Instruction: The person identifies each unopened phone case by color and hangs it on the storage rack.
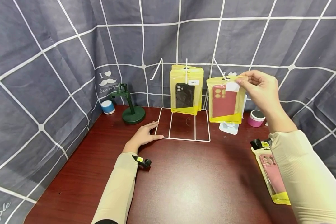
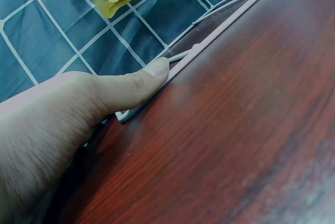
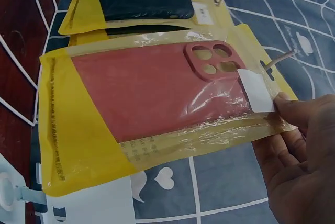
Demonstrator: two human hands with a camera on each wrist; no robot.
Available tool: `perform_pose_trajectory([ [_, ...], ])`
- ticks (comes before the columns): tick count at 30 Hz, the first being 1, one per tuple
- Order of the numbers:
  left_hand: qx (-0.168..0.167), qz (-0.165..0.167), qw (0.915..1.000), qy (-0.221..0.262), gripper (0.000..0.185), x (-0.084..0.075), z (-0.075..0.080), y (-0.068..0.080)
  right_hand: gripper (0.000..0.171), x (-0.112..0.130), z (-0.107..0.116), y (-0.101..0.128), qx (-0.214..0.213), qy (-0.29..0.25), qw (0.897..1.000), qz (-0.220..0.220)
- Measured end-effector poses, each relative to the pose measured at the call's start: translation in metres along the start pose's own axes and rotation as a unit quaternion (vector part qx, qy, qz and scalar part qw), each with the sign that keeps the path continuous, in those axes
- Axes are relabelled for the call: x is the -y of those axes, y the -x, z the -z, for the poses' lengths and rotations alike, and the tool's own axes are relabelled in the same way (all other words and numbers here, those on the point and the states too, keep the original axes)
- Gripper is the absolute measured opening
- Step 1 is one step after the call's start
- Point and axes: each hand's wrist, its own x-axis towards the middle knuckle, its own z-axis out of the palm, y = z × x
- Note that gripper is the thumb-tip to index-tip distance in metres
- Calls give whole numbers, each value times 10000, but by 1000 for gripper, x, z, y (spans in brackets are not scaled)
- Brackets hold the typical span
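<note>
My right hand (image 1: 261,90) pinches the top right corner of a yellow-edged clear pouch (image 1: 224,102) with a red phone case inside. In the right wrist view, the tip of the rack's right hook (image 3: 285,56) pokes through the hang hole of this pouch. Pouches with black phone cases (image 1: 184,96) hang on the middle hook. Low at the white wire rack (image 1: 184,139), my left hand (image 1: 143,134) rests with fingers extended along the left side of the base. Its thumb (image 2: 152,72) presses on the front wire. The left hook (image 1: 156,70) carries nothing.
Another pouch with a pink phone case (image 1: 273,174) lies on the table (image 1: 190,186) under my right forearm. A white stand (image 1: 229,128) is behind the held pouch, beside a pink-and-white jar (image 1: 256,118). At left are a green stand (image 1: 133,115) and a blue-and-white cylinder (image 1: 107,107).
</note>
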Motion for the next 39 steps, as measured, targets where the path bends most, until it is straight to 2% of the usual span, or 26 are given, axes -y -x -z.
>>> perform_pose_trajectory([
  [9,-26,-57,10000,14,101,1,-1,-1,24,-6,-6,-15,26,502,9987,-6],
  [15,-29,-82,10000,-24,101,1,-1,-2,29,-9,-12,-24,-6,1164,9932,97],
  [21,52,-8,10000,-32,101,0,-1,-2,31,-9,-14,-35,-8,1536,9881,64],
  [30,22,-17,10000,-79,100,0,0,-2,33,-9,-18,-45,172,1725,9848,-80],
  [39,90,16,9999,-106,100,2,-1,-1,38,-10,-18,-44,244,1718,9846,-196],
])
